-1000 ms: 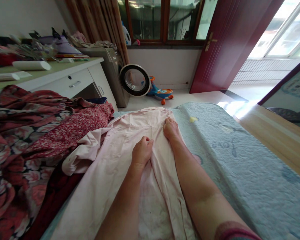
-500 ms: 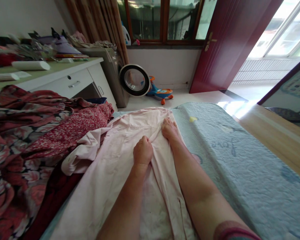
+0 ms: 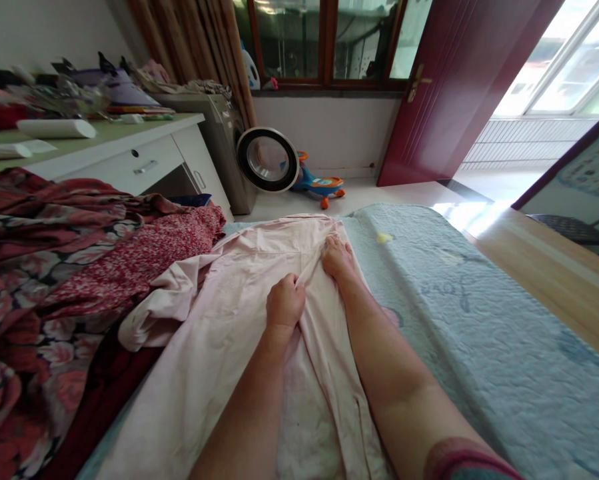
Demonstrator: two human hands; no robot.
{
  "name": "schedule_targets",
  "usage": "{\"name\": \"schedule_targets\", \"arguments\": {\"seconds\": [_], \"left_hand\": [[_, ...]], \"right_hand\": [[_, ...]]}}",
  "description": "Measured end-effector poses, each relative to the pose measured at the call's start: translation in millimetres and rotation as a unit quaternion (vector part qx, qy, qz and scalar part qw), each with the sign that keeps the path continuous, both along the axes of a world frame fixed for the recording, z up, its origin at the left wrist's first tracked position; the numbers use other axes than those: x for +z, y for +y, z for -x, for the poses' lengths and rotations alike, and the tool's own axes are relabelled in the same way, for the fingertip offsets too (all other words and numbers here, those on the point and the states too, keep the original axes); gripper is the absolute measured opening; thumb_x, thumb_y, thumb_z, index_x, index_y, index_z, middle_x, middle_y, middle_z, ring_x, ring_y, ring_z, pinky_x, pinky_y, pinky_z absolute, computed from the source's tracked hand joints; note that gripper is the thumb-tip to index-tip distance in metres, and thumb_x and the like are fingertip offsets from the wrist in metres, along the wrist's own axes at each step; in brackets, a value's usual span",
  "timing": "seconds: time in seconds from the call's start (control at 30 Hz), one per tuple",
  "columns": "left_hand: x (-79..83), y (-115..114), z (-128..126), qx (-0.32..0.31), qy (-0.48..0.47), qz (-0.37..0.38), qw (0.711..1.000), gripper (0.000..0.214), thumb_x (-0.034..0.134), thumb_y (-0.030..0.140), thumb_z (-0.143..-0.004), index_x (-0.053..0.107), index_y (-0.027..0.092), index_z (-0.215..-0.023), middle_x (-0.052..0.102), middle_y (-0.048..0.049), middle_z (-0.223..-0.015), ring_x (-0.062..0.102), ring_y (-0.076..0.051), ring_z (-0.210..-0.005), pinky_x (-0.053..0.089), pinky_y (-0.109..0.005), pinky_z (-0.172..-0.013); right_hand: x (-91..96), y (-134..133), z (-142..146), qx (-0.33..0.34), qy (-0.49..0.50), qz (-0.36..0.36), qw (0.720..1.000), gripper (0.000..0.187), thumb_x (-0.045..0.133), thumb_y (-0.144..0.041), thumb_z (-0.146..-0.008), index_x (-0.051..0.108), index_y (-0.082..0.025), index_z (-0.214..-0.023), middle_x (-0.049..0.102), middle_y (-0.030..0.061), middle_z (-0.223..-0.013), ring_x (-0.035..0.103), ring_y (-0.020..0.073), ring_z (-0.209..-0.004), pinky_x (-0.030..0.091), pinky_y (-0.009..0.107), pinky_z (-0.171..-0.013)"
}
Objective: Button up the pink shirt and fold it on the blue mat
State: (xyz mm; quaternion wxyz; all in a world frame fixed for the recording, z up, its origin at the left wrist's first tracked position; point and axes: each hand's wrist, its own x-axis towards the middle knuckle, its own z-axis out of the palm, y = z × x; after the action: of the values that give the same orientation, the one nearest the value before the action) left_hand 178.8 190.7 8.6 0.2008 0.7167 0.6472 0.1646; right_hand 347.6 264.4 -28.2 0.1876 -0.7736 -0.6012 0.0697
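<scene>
A pale pink shirt [image 3: 229,333] lies spread lengthwise on the bed, over a light blue quilt [image 3: 479,333]. My left hand [image 3: 284,303] is closed in a fist, pinching the shirt's front edge near its middle. My right hand [image 3: 336,259] is further up, fingers curled and pressed on the same edge of cloth near the collar end. Both forearms stretch over the shirt's lower part. One sleeve [image 3: 154,313] lies bunched at the left.
A heap of red floral clothes [image 3: 54,267] covers the bed's left side. Behind it stands a cluttered white desk [image 3: 129,153], then a washing machine [image 3: 239,160] and a toy ride-on car [image 3: 322,185]. A dark red door [image 3: 444,87] stands open; a wooden board [image 3: 554,267] runs along the right.
My left hand has slid slightly up and closed tighter on the shirt's edge, drawing it toward my right hand. The right hand has barely moved.
</scene>
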Motion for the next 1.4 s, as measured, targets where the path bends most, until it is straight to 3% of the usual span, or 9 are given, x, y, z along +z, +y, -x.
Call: {"name": "schedule_targets", "arguments": {"seconds": [0.13,0.27,0.4,0.53,0.8,0.97,1.1,1.27,1.4], "left_hand": [[-8.3,4.1,3.2,0.024,-0.109,0.000,0.994,0.007,0.057,0.022,-0.084,0.062,0.021,-0.089,0.072,-0.0038,-0.086,0.066,-0.018,-0.081,0.044,-0.026,-0.070],[-14.4,9.2,3.1,0.011,-0.203,0.025,0.979,0.022,0.064,0.026,-0.080,0.060,0.019,-0.100,0.070,-0.0012,-0.084,0.065,-0.014,-0.072,0.045,-0.023,-0.066],[-8.6,9.9,-0.8,0.016,-0.122,0.003,0.992,0.021,0.060,0.039,-0.085,0.064,0.019,-0.092,0.070,-0.0043,-0.082,0.066,-0.019,-0.077,0.045,-0.026,-0.069],[-4.0,8.7,-5.0,0.018,-0.020,-0.025,0.999,0.021,0.049,0.033,-0.092,0.065,0.022,-0.085,0.073,-0.0070,-0.088,0.067,-0.023,-0.087,0.044,-0.029,-0.073],[-3.3,-1.6,-7.0,0.025,0.109,-0.050,0.993,0.025,0.041,0.023,-0.095,0.060,0.021,-0.110,0.070,-0.0118,-0.092,0.066,-0.026,-0.087,0.045,-0.034,-0.074],[0.5,-8.8,-16.0,-0.059,0.069,-0.191,0.977,0.028,0.040,0.013,-0.092,0.063,0.020,-0.106,0.064,-0.0116,-0.113,0.057,-0.026,-0.108,0.043,-0.036,-0.091],[-4.9,-7.9,-23.8,-0.193,0.005,-0.157,0.969,0.026,0.041,0.012,-0.092,0.064,0.019,-0.103,0.066,-0.0081,-0.109,0.060,-0.020,-0.105,0.043,-0.031,-0.096],[-19.2,-6.8,-25.6,-0.204,0.040,-0.116,0.971,0.036,0.044,0.015,-0.092,0.059,0.018,-0.125,0.060,-0.0091,-0.134,0.054,-0.020,-0.123,0.041,-0.033,-0.104],[-25.9,-11.3,-26.7,-0.197,0.067,-0.123,0.970,0.044,0.040,0.016,-0.095,0.051,0.018,-0.138,0.052,-0.0109,-0.145,0.047,-0.024,-0.132,0.037,-0.040,-0.108]], "right_hand": [[0.6,-0.8,0.4,0.001,0.004,-0.007,1.000,0.043,0.031,-0.025,-0.096,0.045,-0.021,-0.137,0.042,0.0100,-0.152,0.032,0.0199,-0.142,0.017,0.043,-0.117],[-0.1,-0.3,0.8,0.003,0.009,-0.011,1.000,0.043,0.032,-0.026,-0.095,0.045,-0.021,-0.136,0.042,0.0093,-0.152,0.032,0.0205,-0.142,0.018,0.045,-0.117],[-0.2,0.2,0.9,0.000,0.008,-0.008,1.000,0.045,0.033,-0.025,-0.094,0.043,-0.020,-0.138,0.041,0.0089,-0.153,0.032,0.0202,-0.142,0.017,0.046,-0.117],[0.7,-0.8,1.2,-0.002,0.010,0.000,1.000,0.047,0.033,-0.024,-0.094,0.043,-0.020,-0.140,0.039,0.0082,-0.155,0.030,0.0197,-0.143,0.016,0.045,-0.118],[2.5,-1.1,3.3,-0.014,-0.024,0.050,0.998,0.055,0.026,-0.031,-0.097,0.029,-0.019,-0.151,0.026,0.0092,-0.161,0.019,0.0190,-0.149,0.015,0.045,-0.119],[0.8,0.3,3.6,-0.015,-0.021,0.049,0.998,0.057,0.026,-0.032,-0.097,0.028,-0.018,-0.153,0.023,0.0075,-0.162,0.017,0.0196,-0.149,0.014,0.046,-0.119],[-2.5,0.5,3.4,-0.016,-0.021,0.033,0.999,0.058,0.027,-0.032,-0.096,0.029,-0.016,-0.152,0.025,0.0078,-0.161,0.018,0.0199,-0.148,0.013,0.046,-0.119],[-2.9,2.7,0.7,-0.019,-0.043,0.015,0.999,0.056,0.031,-0.033,-0.095,0.036,-0.017,-0.148,0.031,0.0114,-0.158,0.029,0.0255,-0.142,0.024,0.046,-0.113],[2.9,11.7,-4.3,-0.012,-0.053,0.023,0.998,0.045,0.034,-0.034,-0.093,0.052,-0.018,-0.131,0.049,0.0144,-0.143,0.045,0.0303,-0.125,0.035,0.049,-0.101]]}}
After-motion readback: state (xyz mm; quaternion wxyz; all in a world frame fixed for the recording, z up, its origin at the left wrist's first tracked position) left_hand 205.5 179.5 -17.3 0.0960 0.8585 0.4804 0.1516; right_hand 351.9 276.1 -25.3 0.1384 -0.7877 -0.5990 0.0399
